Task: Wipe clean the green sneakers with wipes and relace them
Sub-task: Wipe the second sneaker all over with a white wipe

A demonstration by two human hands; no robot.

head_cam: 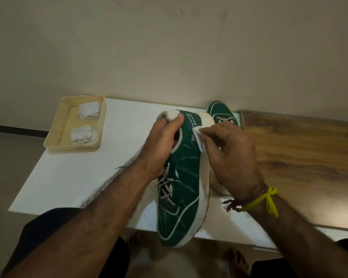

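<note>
A green sneaker (186,189) with a white sole and grey laces is held tilted on its side over the white table (68,171), toe towards me. My left hand (161,143) grips its collar, fingers inside the opening and thumb on the heel. My right hand (231,157) pinches a white wipe (199,140) against the sneaker's side near the heel. The second green sneaker (222,113) lies behind my right hand, mostly hidden.
A cream tray (54,137) at the table's back left holds two crumpled wipes (88,110). A wooden surface (301,149) adjoins the table on the right. A wall rises just behind. My bare feet show below the table edge.
</note>
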